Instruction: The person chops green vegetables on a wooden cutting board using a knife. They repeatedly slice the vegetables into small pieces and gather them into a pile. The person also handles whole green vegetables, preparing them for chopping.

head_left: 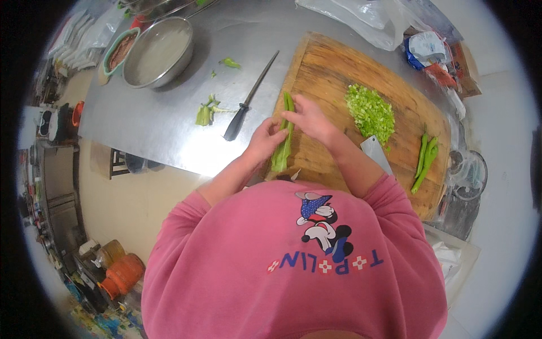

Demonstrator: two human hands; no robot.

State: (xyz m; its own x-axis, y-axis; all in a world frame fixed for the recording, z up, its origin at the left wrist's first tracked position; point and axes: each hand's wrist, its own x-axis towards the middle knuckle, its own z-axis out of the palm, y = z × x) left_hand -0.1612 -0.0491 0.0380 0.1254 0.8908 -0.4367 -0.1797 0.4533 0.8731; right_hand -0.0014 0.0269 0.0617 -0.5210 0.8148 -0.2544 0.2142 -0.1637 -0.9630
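At the left edge of the wooden cutting board (322, 62), both hands are closed around long green vegetable strips (282, 156). My left hand (264, 138) grips them from the left, around their middle. Fingers of my right hand (307, 117) pinch them higher up, near the narrow far end. The wider, paler end hangs toward my body. A heap of chopped green vegetable (370, 113) lies on the board to the right. Beside that heap a cleaver blade (375, 152) shows; the handle is hidden. Several whole green chili peppers (424, 160) rest near the right edge.
Left of the board lie a sharpening steel (252, 93) and green vegetable scraps (205, 113) on the metal table (226, 34). A steel bowl (161, 53) and a green-rimmed bowl (120, 51) stand at the far left. Plastic bags (367, 20) lie along the back.
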